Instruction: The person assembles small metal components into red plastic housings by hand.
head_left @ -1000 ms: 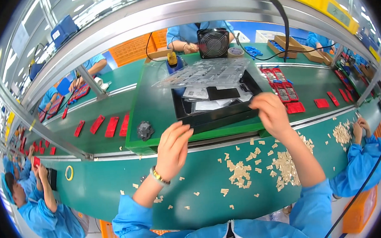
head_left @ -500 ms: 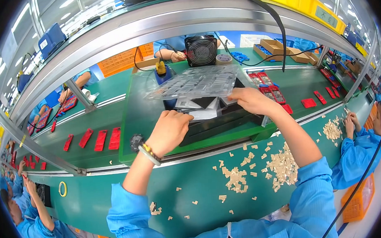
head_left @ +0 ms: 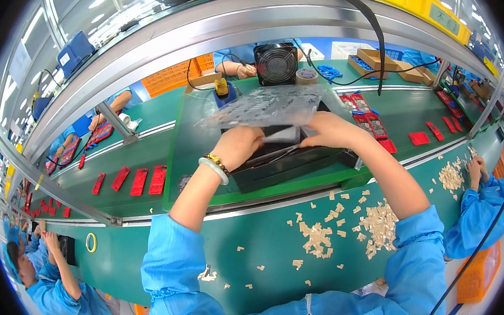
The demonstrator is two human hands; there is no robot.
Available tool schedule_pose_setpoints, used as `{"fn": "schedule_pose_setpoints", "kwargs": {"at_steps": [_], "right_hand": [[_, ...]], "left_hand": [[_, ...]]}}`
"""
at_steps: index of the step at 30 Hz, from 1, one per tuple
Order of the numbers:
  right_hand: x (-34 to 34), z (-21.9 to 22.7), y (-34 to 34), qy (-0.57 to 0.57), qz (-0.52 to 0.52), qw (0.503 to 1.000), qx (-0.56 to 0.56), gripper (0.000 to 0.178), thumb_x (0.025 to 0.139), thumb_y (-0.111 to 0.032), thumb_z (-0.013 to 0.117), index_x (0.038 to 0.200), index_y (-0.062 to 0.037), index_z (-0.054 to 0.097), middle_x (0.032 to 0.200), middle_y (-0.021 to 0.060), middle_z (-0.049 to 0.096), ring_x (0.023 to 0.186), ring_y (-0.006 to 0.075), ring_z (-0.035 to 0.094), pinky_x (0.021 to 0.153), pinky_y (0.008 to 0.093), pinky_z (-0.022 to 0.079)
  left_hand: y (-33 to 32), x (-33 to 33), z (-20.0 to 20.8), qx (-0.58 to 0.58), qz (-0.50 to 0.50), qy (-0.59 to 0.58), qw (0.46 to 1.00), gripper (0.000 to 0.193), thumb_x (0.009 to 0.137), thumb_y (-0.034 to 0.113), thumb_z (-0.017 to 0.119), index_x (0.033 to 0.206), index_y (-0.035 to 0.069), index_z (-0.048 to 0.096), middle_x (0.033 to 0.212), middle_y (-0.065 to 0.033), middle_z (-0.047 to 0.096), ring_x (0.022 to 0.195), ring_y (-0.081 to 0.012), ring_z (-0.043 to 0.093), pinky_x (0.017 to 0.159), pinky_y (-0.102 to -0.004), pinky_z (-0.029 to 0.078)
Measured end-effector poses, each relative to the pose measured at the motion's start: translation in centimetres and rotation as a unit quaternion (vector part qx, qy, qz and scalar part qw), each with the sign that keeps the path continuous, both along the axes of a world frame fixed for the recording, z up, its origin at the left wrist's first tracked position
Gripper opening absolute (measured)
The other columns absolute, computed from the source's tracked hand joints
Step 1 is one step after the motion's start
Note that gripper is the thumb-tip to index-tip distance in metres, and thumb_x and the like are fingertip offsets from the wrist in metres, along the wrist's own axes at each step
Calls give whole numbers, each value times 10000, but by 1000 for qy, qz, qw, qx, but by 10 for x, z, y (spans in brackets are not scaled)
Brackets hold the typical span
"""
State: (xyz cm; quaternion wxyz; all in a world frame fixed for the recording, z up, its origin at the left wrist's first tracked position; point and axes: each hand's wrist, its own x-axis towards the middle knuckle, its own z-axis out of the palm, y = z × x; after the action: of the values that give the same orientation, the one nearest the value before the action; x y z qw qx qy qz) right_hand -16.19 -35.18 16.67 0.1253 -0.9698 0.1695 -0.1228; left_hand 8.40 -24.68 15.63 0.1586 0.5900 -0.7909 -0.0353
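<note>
A long black open box (head_left: pixel 284 170) sits on a green-edged board, with blurred white sheets (head_left: pixel 285 134) inside it. My left hand (head_left: pixel 237 148), wearing a beaded bracelet and a pale bangle, has its fingers curled at the box's left end, closed on a white sheet. At the right end, my right hand (head_left: pixel 334 132) bends its thumb and fingers over the rim; what they pinch is blurred and partly hidden. Just behind both hands, a clear plastic compartment tray (head_left: pixel 263 106) lies tilted over the box's far side.
Small cream pieces (head_left: pixel 378 226) lie heaped on the green bench (head_left: pixel 126 269). Red cases (head_left: pixel 140 181) line the belt. Beyond the tray stand a black fan (head_left: pixel 277 64) and a tape roll (head_left: pixel 307 76). A metal frame (head_left: pixel 210 36) crosses overhead. Co-workers sit on both sides.
Both hands have come lower into the box, the left one shifting right. The white sheets have moved down and blur. The whole view has shifted slightly.
</note>
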Motion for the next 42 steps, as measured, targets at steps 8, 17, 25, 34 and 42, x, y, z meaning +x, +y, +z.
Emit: {"fn": "schedule_pose_setpoints", "kwargs": {"at_steps": [8,17,25,34,42], "right_hand": [[-50,-33,48,-303,4,928,-215,270,662,18,651,918,-69,637,901,72,614,797,271,600,693,365,491],[-77,-104,76,-230,42,956,-178,260,646,-18,671,900,-66,643,928,47,628,842,221,613,731,342,502],[-94,-107,70,-243,-14,952,-184,283,633,-14,667,908,-66,625,981,47,598,870,229,587,730,342,479],[-75,-105,71,-233,-40,953,-190,422,747,-121,689,1155,-85,586,1234,105,545,1166,299,508,972,422,423],[-4,-83,43,-79,-85,978,-173,461,905,-501,521,1018,-83,680,908,135,665,923,310,626,775,412,486]], "left_hand": [[29,-6,-2,-59,49,45,996,241,914,217,561,1001,-1,616,951,-237,638,909,-418,591,773,-474,475],[64,-35,-18,-108,8,-18,994,213,730,175,729,819,46,585,808,-96,580,822,-301,591,675,-420,499],[60,-34,3,-84,52,23,995,218,752,168,723,901,36,635,839,-131,633,790,-354,613,664,-421,483],[63,-33,9,-84,65,42,993,212,732,104,758,870,-8,641,739,-175,615,635,-315,587,596,-355,447],[44,-29,17,-35,55,75,995,191,801,73,731,879,-45,603,666,-16,524,648,-67,463,572,-254,395]]}}
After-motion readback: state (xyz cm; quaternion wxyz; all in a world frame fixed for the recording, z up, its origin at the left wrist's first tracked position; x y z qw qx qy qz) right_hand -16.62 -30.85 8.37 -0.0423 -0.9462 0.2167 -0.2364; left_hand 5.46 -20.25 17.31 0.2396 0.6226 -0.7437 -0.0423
